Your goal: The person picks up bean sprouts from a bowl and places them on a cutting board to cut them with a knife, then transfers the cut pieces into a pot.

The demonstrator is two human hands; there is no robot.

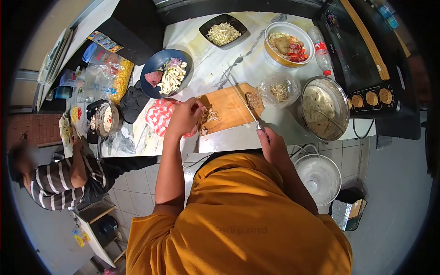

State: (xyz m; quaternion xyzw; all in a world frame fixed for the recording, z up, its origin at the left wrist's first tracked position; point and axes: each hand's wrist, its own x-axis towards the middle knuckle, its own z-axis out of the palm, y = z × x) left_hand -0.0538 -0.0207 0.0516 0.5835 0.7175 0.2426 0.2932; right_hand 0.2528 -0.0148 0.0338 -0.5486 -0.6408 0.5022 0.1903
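My right hand [273, 145] is wrapped round the handle of a long knife [245, 102], its blade lying across the wooden cutting board [229, 120] and pointing away from me. Over the board's left side, my left hand [184, 118] has its fingers curled together; whatever they hold, if anything, is hidden. Below those fingertips is a small heap of bean sprouts [210, 115]. A brown chopped pile [252, 100] lies on the board right of the blade. Beside my left hand sits a red-and-white patterned bag or cloth [160, 116].
Around the board stand a bag of sprouts [278, 90], a metal pot of batter [324, 109], a blue plate of chopped food [165, 73], a black bowl of sprouts [223, 30] and a white-and-gold bowl [289, 45]. An oven [366, 55] stands right. Another person [68, 178] works at left.
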